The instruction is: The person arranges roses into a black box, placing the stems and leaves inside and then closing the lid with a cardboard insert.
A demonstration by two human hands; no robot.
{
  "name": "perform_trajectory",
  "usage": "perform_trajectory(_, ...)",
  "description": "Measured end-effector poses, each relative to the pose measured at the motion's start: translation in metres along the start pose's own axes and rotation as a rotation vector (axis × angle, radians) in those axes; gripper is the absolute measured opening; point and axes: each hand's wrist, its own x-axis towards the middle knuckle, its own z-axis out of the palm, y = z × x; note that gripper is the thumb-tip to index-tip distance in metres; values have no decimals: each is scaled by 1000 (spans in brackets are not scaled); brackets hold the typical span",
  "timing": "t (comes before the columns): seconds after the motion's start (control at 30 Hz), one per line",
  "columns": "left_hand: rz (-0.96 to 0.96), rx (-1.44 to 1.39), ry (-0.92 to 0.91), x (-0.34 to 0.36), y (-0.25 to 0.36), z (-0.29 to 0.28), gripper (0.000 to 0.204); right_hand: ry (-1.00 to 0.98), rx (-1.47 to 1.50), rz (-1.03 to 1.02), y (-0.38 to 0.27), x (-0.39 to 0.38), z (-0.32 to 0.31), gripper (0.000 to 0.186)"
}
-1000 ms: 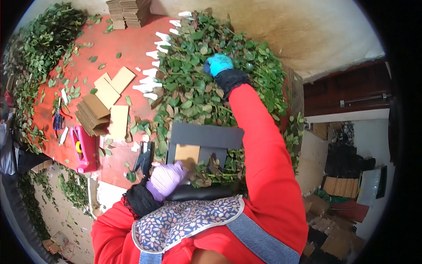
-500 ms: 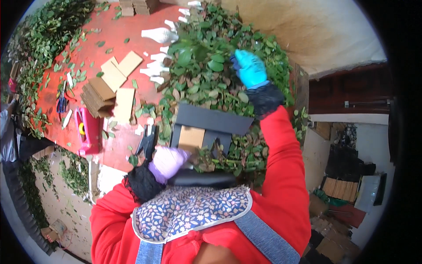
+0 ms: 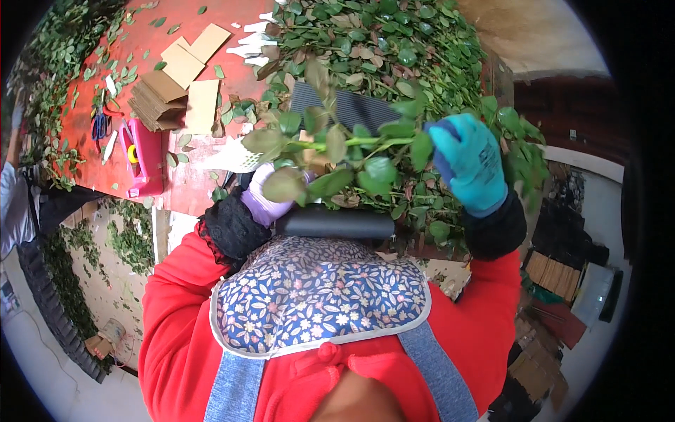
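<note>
Since half a second ago, a leafy stem (image 3: 351, 144) is being drawn closer, gripped by the right hand (image 3: 467, 162) with fingers closed, above the black tray (image 3: 337, 221). Left hand (image 3: 271, 197) fingers are hidden by leaves. Cardboard pieces (image 3: 179, 84) are lying on the red bench (image 3: 140, 35) beyond.

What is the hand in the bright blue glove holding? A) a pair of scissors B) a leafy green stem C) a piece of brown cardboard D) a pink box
B: the right hand in the bright blue glove grips a leafy green stem, held sideways across toward the left hand in the purple glove.
</note>
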Motion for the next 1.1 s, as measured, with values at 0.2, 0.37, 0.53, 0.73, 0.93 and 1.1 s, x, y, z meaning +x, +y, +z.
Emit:
perform_trajectory(0.2,281,518,65,-10,61,4,32,-267,-47,148,-1,-37,34,23)
perform_trajectory(0.37,196,1050,-98,-16,71,5,43,-369,160,322,15,-100,90,20)
perform_trajectory(0.53,239,1100,-90,-17,71,2,40,-417,205,333,6,-108,111,12)
perform_trajectory(0.73,323,1063,12,-15,62,2,41,-491,463,508,8,-124,130,11)
perform_trajectory(0.93,99,919,-73,-9,64,6,49,-639,232,371,7,-108,101,18)
perform_trajectory(1.1,100,946,-77,-16,62,2,47,-410,-13,76,-32,-2,57,46)
